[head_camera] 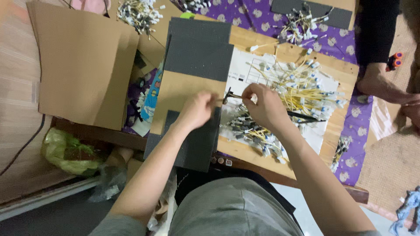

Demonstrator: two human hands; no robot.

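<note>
Head view, looking down over a wooden counter (258, 150) partly draped with purple patterned cloth (356, 131).

Left hand (197, 110): grip closed, fingers curled in, pinching one end of a thin yellow wire piece (224, 98) just above the grey foam sheet (199, 144). Hand rests over the seam between that sheet and a brown cardboard panel (181, 94).

Right hand (262, 107): grip closed too, fingertips bunched on the other end of the same small piece, beside a dark connector (228, 94). Exactly how the connector is seated cannot be told; it is small and half hidden by the fingers. A black slender tool (304, 116) runs out from under this hand toward the right; whether the hand holds it is unclear.

The two hands sit close together, nearly touching, at the middle of the counter.

Around them: a loose heap of yellow wires with white tips (302, 85) on a white paper sheet (245, 70), just right of the right hand. A second clump, darker-tipped (251, 129), lies below the hands. More wire piles at top (140, 15) and upper right (302, 22). Large dark foam sheets (199, 48) stacked above the left hand. A big cardboard sheet (83, 65) leans at left. Green plastic bag (65, 153) on the floor, lower left.

Another person's bare foot (383, 85) at the right edge, well apart from the work.
</note>
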